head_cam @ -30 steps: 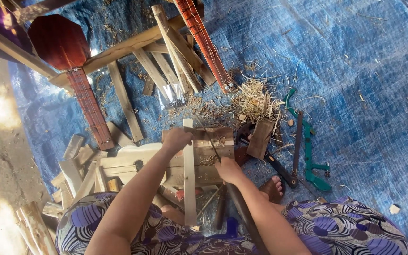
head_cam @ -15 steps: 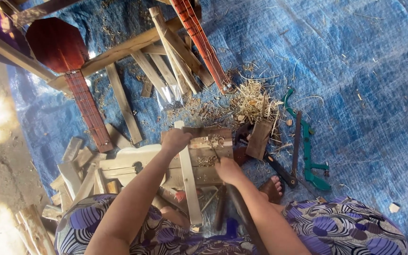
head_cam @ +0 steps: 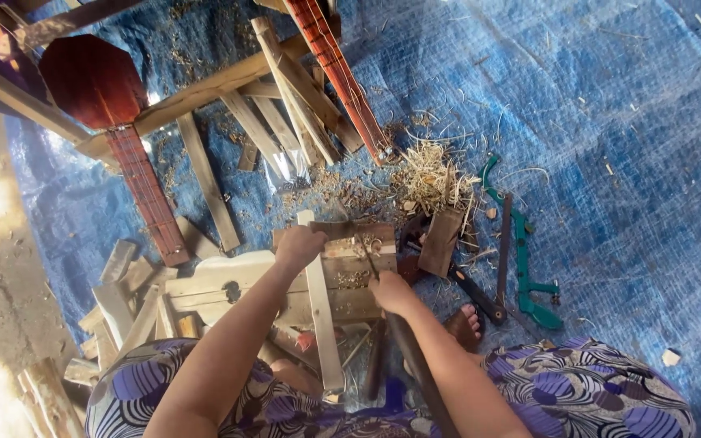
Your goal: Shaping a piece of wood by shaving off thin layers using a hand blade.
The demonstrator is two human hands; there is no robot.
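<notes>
My left hand (head_cam: 300, 246) grips a pale wooden slat (head_cam: 322, 324) near its far end and presses it onto a worn wooden block (head_cam: 367, 276) in front of my knees. My right hand (head_cam: 391, 292) is closed around a thin-bladed tool (head_cam: 364, 255) whose tip rests on the block just right of the slat. A long dark handle (head_cam: 415, 369) runs back under my right forearm. Both forearms reach out over my purple patterned clothing (head_cam: 594, 389).
A blue tarp (head_cam: 610, 122) covers the ground. A red-brown stringed instrument (head_cam: 95, 81) lies far left, a second red neck (head_cam: 338, 73) and loose slats (head_cam: 204, 178) beyond the block. Shavings (head_cam: 432, 178), a green frame saw (head_cam: 521, 251), a bare foot (head_cam: 464, 324) and offcuts (head_cam: 123, 300) surround me.
The far end of the slat has tipped slightly to the left. Both hands stay in nearly the same places on the block.
</notes>
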